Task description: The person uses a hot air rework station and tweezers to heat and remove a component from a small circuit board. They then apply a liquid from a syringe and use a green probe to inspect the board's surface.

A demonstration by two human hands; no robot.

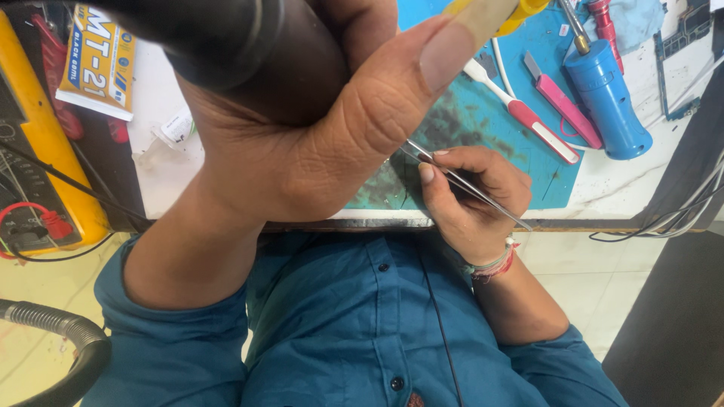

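My left hand [317, 143] is raised close to the camera and grips a thick black cylindrical tool [226, 38], with the thumb stretched out to the right. It hides much of the blue-green work mat [543, 173] below. Lower down, at the table's near edge, my right hand [475, 203] pinches thin metal tweezers [467, 187]. Their tips point up-left towards a dark stained patch of the mat, under my left thumb. What the tips touch is hidden.
A blue cylindrical tool [607, 98], a pink knife [566, 109] and a white-and-red brush [528, 120] lie at the mat's right. A yellow meter [38, 151] with leads and a glue tube [98, 60] sit left. Cables [679, 203] hang right; a grey hose [68, 339] curves bottom left.
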